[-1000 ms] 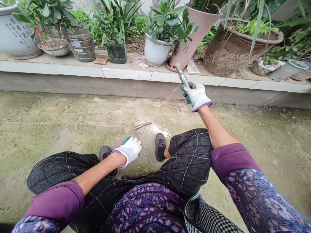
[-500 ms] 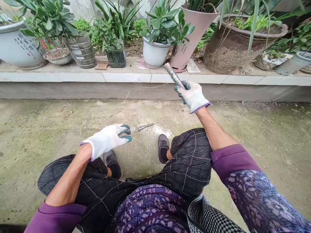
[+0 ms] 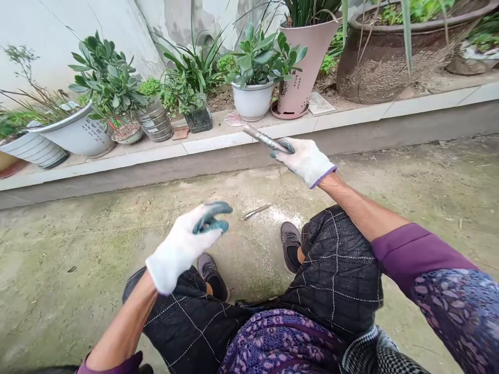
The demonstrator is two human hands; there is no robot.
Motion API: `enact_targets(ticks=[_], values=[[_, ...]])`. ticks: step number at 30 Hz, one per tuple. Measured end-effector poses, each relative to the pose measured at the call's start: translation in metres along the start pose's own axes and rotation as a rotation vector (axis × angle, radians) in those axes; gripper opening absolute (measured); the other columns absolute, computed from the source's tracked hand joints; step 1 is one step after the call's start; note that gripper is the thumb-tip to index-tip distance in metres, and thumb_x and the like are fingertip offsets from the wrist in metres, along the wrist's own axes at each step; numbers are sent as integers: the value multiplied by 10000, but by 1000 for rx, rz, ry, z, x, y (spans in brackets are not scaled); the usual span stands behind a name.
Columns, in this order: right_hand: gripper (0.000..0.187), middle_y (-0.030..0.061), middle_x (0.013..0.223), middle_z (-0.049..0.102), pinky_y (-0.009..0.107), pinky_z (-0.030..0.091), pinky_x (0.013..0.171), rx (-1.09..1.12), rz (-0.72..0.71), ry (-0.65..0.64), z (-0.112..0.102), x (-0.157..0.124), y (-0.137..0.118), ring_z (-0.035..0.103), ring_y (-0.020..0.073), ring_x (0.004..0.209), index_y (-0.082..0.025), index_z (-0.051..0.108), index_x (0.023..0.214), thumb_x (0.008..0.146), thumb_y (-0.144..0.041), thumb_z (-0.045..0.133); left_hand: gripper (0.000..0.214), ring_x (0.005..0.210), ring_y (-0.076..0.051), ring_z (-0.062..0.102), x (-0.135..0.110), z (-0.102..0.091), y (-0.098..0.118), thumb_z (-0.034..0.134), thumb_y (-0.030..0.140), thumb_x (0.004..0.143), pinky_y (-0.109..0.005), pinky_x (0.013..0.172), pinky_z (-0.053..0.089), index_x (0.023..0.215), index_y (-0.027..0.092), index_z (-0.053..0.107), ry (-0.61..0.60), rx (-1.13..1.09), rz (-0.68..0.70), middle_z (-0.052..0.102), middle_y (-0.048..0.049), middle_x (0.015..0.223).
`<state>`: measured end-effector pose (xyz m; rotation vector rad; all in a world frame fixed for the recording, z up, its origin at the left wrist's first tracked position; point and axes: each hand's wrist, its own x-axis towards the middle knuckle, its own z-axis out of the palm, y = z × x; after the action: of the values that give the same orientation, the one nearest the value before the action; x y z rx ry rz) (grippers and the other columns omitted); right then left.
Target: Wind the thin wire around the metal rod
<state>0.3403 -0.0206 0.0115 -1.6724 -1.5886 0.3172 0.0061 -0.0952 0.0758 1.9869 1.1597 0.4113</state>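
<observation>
My right hand (image 3: 306, 157), in a white knit glove with dark green coated fingers, is closed around a short stick (image 3: 267, 139) with silvery wire wound around its middle. The stick points up and to the left, its far end bare. My left hand (image 3: 187, 241), gloved alike, is raised over the ground with thumb and fingers curved apart; nothing shows between them. On the concrete beyond it lies a thin metallic tool (image 3: 256, 212), too small to name, near a patch of white powder (image 3: 283, 215).
A tiled ledge (image 3: 218, 143) runs across the front, bearing several potted plants. Among them stand a white pot (image 3: 253, 101), a tall pink pot (image 3: 302, 67) and a large brown pot (image 3: 374, 72). My shoes (image 3: 290, 241) rest on the mossy concrete.
The view has swung left and tilted. The stick in my right hand lies flatter, pointing more to the left. My left hand's fingers are farther apart, and the thin strand seen earlier no longer shows.
</observation>
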Motion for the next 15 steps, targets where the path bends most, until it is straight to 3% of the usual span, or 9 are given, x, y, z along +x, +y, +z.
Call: enact_targets(ticks=[2,4,7,11,15], values=[[161,7,665,597,313,322,589,-57,-49,-52,3,-4,-15,492,176,609,-238,662,834,848,-398,652,514,817,-172,718,34,-3,5,638,332,848,-251,613,551,1339,179,639,81,-282,-52,712,-124,1242],[169,15,698,628,313,319,586,-139,-97,-98,4,-5,-32,518,178,614,-239,669,851,874,-404,637,601,742,-131,713,68,1,7,709,309,777,-206,520,503,1359,189,617,115,-499,-11,628,-149,1385],[214,33,797,693,309,346,606,-281,-175,-166,5,-3,-52,595,196,685,-237,689,944,916,-429,597,682,701,-126,726,107,16,1,766,313,737,-186,444,453,1392,238,587,47,-711,20,523,-159,1511],[296,76,1035,734,305,384,663,-465,-247,-284,9,0,-60,669,225,863,-214,670,1154,970,-396,527,693,811,-195,754,130,37,-18,786,338,742,-233,531,533,1385,234,551,-86,-951,9,565,-165,1470],[339,98,1107,725,306,378,654,-571,-251,-436,17,0,-55,687,237,879,-209,657,1205,994,-408,480,517,794,-216,750,134,51,-29,805,405,720,-285,590,566,1142,178,611,-104,-1027,-105,703,-155,1240]])
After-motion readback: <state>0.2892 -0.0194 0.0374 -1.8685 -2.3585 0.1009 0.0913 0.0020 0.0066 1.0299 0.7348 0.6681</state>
